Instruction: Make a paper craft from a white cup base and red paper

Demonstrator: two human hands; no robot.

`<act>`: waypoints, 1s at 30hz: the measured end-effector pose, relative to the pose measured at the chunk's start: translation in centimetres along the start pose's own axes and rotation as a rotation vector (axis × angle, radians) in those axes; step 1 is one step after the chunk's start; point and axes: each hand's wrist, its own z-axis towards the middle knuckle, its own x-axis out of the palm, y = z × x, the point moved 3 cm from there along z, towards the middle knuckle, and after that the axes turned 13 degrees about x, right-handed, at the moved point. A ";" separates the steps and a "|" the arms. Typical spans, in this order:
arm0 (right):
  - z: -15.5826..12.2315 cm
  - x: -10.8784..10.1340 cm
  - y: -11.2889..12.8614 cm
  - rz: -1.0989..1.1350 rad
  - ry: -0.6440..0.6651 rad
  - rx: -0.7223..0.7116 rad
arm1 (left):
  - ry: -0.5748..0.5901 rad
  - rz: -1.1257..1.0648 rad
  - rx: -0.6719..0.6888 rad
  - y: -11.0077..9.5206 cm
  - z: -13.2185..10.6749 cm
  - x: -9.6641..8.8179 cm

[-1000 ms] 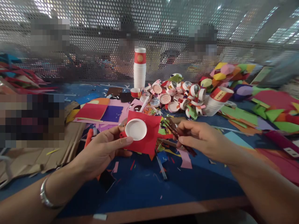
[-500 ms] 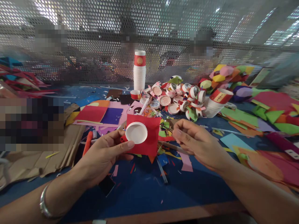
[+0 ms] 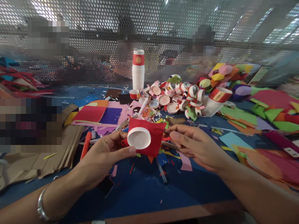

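Note:
My left hand (image 3: pixel 106 155) is closed on a piece of red paper (image 3: pixel 151 140) with a white round cup base (image 3: pixel 139 137) lying on it, my thumb pressing on the rim of the base. My right hand (image 3: pixel 198 146) reaches in from the right. Its thumb and fingers are pinched at the red paper's right edge. Both hands hover just above the blue table (image 3: pixel 144 189). A silver bracelet (image 3: pixel 40 207) sits on my left wrist.
A tall stack of paper cups (image 3: pixel 138 70) stands at the back, with a heap of cut cup rings and bases (image 3: pixel 177 96) beside it. Coloured paper sheets (image 3: pixel 268 118) cover the right, red and purple sheets (image 3: pixel 100 113) the left. A pen (image 3: pixel 161 171) and scraps lie below my hands. People sit behind the mesh screen (image 3: pixel 93 46).
My right hand has let go of the dark tool it held and moved left to the red paper's edge. The left hand has tilted the paper and white base slightly lower.

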 end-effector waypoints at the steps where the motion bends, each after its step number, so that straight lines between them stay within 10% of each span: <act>1: 0.0 0.0 0.0 0.001 0.010 0.001 | 0.008 0.015 0.005 0.0 0.0 -0.1; 30: -0.5 0.3 0.5 -0.221 -0.016 -0.084 | 0.064 0.040 -0.078 0.2 0.1 0.0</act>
